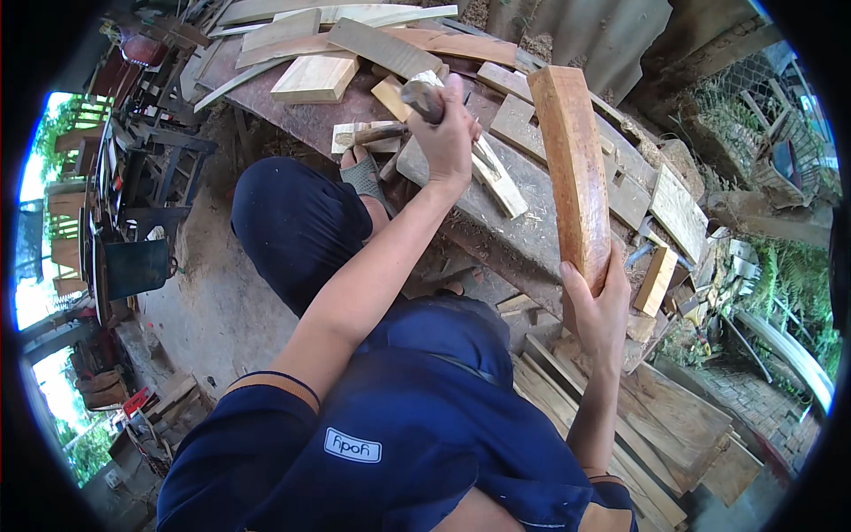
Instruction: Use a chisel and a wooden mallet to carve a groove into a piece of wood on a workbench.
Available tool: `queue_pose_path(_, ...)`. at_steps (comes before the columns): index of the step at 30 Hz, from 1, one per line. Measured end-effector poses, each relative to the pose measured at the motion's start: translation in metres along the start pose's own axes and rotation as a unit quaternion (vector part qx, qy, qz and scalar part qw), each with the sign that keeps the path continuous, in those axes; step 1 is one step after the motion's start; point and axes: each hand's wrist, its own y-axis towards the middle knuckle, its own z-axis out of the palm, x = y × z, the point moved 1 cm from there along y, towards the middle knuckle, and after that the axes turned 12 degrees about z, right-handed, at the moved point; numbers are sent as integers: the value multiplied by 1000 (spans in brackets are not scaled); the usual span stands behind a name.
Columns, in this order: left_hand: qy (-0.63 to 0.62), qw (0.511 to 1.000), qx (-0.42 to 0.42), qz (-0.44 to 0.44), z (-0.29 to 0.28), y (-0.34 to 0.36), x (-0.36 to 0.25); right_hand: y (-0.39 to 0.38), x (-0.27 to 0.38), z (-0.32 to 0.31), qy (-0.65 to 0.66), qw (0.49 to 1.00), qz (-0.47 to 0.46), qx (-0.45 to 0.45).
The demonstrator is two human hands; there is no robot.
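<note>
My left hand [449,142] is closed around the round brown handle of a chisel [422,100]; its blade is mostly hidden behind my fingers. Below and beside that hand lies a pale wood piece [498,180] with a slot cut in it, on a worn grey plank [470,199]. A second wooden-handled tool [379,133] rests on a small pale block just left of my left hand. My right hand [598,301] grips the near end of a thick, squared reddish-brown wooden bar [572,151], which is raised above the bench.
Several boards [390,46] and a thick pale block [316,77] lie along the bench's far side. More offcuts [655,280] sit at its right. Long planks [665,417] are stacked low on the right. My covered foot [362,175] is beside the work, near my left wrist.
</note>
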Motion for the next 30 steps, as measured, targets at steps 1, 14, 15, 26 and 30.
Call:
queue_pose_path(1,4,999,53,12,2,-1,0,0,0,1,-1,1000,-1,0)
queue_pose_path(14,79,982,167,44,7,-10,7,10,8,5,3,999,5,35)
queue_pose_path(15,98,977,182,56,7,-10,7,12,10,4,6,999,5,41)
queue_pose_path(26,116,922,297,220,17,-52,12,19,64,-28,-52,992,-100,60)
queue_pose_path(30,142,904,314,253,12,-51,8,17,57,-36,-18,992,-11,125)
